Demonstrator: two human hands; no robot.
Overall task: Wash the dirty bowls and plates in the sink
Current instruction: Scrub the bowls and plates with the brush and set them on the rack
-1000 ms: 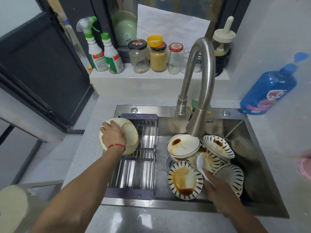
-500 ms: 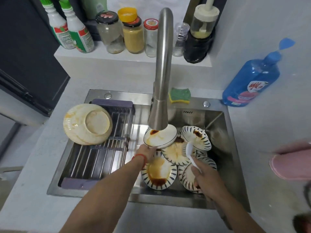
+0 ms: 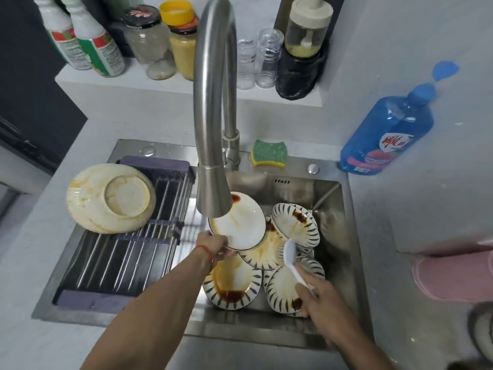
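Head view: left hand [image 3: 217,245] at frame centre, fingers pinching lower-left rim of stained white plate [image 3: 240,225] tilted under faucet [image 3: 213,129]. Right hand [image 3: 317,303] lower right, fingers curled round white spoon [image 3: 290,256] over striped plates [image 3: 266,263] in sink [image 3: 333,209]. Upturned bowl [image 3: 110,198] on rack [image 3: 128,249], left.

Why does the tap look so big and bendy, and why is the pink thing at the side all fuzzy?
Head view: the wide-angle lens bulges the nearby tap, so it looks huge and curved; the pink thing sits at the frame's edge, stretched and smeared; soft glare shines on the sink wall.
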